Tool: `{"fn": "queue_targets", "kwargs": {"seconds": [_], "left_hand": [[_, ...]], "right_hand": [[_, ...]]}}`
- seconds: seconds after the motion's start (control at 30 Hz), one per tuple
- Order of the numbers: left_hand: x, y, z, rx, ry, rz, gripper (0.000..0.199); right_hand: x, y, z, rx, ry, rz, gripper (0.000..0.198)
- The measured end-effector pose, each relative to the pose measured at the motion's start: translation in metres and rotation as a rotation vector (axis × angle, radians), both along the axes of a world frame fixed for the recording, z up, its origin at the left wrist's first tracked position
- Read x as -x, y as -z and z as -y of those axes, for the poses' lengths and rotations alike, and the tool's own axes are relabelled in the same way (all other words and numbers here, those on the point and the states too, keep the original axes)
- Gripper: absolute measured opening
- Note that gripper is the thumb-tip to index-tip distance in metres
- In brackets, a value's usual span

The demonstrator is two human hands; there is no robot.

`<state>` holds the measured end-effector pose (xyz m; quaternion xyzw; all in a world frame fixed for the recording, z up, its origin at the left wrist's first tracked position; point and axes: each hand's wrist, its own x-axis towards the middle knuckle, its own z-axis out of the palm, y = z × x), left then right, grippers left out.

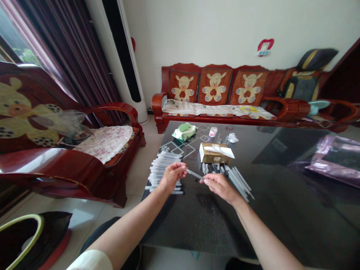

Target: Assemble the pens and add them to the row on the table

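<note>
A slim, translucent white pen [194,174] is held above the dark table, stretched between both of my hands. My left hand [173,176] pinches its left end between thumb and fingertips. At the other end, my right hand [221,185] has its fingers closed round the pen. Beneath and beside my left hand lies a stack of similar pens [161,168], roughly lined up side by side. Several long, pale translucent tubes [239,179] lie slanted just beyond my right hand. Short pale and black pieces [215,168], too small to name surely, lie near the box.
A gold tissue box [209,157] stands beyond my hands. Behind it are a green wipes pack [184,132], a small white cup [213,131] and a crumpled white tissue [233,138]. Purplish plastic packaging [332,161] lies at right. Wooden sofas [181,125] border the glossy table [278,210].
</note>
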<state>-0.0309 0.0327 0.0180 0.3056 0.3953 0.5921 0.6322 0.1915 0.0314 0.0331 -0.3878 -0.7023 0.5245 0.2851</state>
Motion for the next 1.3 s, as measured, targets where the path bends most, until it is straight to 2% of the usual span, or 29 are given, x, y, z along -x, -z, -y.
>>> {"fn": "queue_targets", "kwargs": {"seconds": [0.33,0.53,0.77,1.0,1.17,1.3], "left_hand": [[-0.002,0.001,0.003,0.059,0.035,0.119,0.023],[-0.004,0.002,0.003,0.062,0.072,0.071,0.025],[-0.007,0.008,0.005,0.092,0.061,-0.006,0.024],[-0.011,0.006,0.009,0.059,0.057,-0.076,0.032],[-0.015,0.007,0.011,0.019,0.038,-0.073,0.035],[-0.017,0.012,0.012,-0.036,0.008,-0.067,0.037]], "right_hand": [[0.002,0.003,0.001,-0.061,0.014,0.063,0.033],[0.004,0.002,0.002,-0.111,0.036,0.094,0.032],[0.013,-0.002,0.010,-0.390,0.099,0.271,0.029],[0.018,-0.001,0.013,-0.521,0.132,0.419,0.032],[0.019,-0.002,0.013,-0.505,0.116,0.394,0.037],[0.019,-0.001,0.012,-0.388,0.105,0.250,0.038]]}}
